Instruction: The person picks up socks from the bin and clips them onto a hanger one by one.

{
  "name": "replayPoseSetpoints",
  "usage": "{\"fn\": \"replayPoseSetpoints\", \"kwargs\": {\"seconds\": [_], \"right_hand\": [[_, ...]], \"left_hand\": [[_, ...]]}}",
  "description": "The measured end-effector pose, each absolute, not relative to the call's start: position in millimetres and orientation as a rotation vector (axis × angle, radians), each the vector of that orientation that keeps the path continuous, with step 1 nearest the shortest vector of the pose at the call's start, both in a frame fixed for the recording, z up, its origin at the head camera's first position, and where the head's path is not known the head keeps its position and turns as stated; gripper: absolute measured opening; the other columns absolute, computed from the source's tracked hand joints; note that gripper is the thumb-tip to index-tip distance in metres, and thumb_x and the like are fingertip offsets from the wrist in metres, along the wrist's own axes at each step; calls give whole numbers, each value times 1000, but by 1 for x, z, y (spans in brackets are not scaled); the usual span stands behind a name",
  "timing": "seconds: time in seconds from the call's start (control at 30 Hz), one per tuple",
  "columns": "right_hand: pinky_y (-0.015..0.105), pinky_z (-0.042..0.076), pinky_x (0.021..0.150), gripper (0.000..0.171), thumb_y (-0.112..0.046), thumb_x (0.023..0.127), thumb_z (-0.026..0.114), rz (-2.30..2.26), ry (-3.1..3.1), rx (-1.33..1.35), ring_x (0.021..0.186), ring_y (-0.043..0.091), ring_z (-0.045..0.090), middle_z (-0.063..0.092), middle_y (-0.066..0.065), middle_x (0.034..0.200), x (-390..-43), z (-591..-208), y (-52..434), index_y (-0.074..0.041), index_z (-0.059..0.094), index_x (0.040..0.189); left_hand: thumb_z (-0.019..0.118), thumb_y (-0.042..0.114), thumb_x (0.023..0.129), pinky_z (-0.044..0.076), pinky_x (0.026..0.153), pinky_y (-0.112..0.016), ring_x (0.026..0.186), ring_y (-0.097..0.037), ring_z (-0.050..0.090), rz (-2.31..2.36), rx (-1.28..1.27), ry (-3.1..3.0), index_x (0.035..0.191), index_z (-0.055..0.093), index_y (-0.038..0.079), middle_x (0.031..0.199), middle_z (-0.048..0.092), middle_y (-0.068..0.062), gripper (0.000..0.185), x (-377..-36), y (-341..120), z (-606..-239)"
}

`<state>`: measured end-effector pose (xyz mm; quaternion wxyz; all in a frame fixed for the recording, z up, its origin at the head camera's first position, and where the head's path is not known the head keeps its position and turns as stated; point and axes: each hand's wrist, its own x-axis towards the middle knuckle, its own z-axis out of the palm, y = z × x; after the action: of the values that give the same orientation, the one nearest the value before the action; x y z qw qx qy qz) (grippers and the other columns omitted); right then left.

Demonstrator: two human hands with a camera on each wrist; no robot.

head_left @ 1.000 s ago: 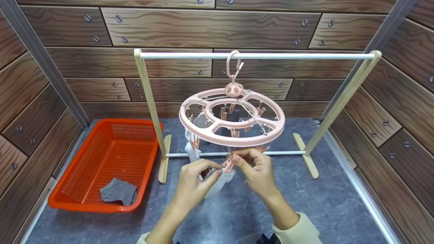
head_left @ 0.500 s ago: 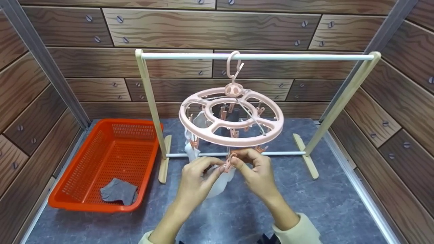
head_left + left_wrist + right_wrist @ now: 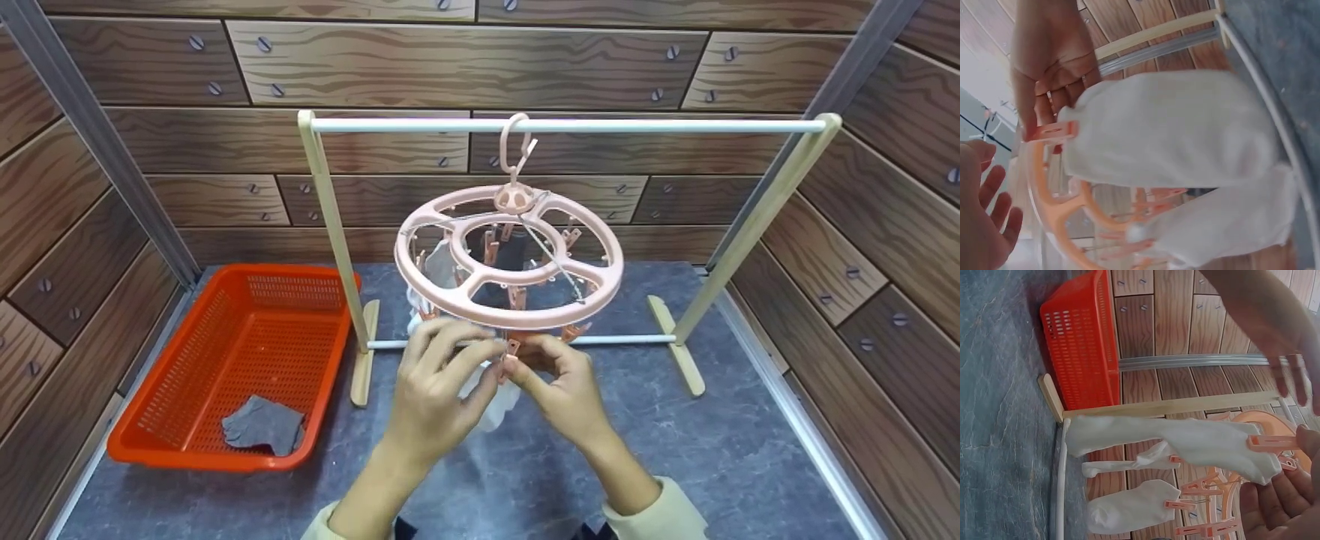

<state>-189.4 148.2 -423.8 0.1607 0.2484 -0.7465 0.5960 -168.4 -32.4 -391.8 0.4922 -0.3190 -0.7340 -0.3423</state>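
My right hand [image 3: 568,382] pinches a pink clothespin [image 3: 1275,442] under the near rim of a round pink drying hanger [image 3: 508,318]. A white sock [image 3: 1185,439] hangs from that clothespin, its edge between the peg's jaws. My left hand [image 3: 431,394] is beside it, fingers spread and blurred; in the left wrist view they are apart from peg and sock. Another white sock [image 3: 1131,509] hangs from a peg behind, with a narrower white piece [image 3: 1129,464] between. Through the hanger, dark cloth [image 3: 512,253] shows. My hands partly hide the held sock in the head view.
The hanger hooks over the white top bar [image 3: 660,126] of a wooden-legged rack. At left stands a red basket [image 3: 324,390] with a grey cloth piece [image 3: 262,426] inside. Several pegs dangle around the ring. Plank-patterned walls [image 3: 465,64] enclose the grey floor [image 3: 720,465].
My left fingers have come off the clothespin and sock, spreading and lifting slightly. My right hand still pinches the peg. The hanger has turned and tilted a little.
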Motion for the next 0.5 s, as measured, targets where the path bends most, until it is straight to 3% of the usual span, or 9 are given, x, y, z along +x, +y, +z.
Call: {"fn": "replayPoseSetpoints", "kwargs": {"seconds": [0.23, 0.37, 0.5], "right_hand": [[30, 59, 79, 27, 1, 85, 74, 1687, -2184, 709, 87, 16, 71, 75, 4, 97, -190, -427, 146, -5, 71, 111], [31, 59, 80, 27, -3, 88, 73, 1659, -2188, 767, 90, 17, 72, 75, 2, 101, -189, -428, 146, -7, 71, 115], [36, 59, 81, 32, -5, 88, 74, 1592, -2200, 804, 94, 23, 72, 74, 2, 109, -187, -430, 150, -9, 71, 120]], "left_hand": [[72, 25, 90, 29, 115, -55, 138, -34, 42, -591, -769, -2030, 137, 62, 23, 144, 55, -2, 47, -183, -31, -386], [65, 31, 97, 24, 114, -64, 138, -32, 42, -525, -759, -2135, 141, 58, 25, 140, 58, 1, 45, -188, -32, -393], [63, 31, 98, 23, 114, -65, 135, -29, 45, -533, -733, -2173, 140, 59, 28, 133, 61, 4, 42, -189, -34, -398]]}}
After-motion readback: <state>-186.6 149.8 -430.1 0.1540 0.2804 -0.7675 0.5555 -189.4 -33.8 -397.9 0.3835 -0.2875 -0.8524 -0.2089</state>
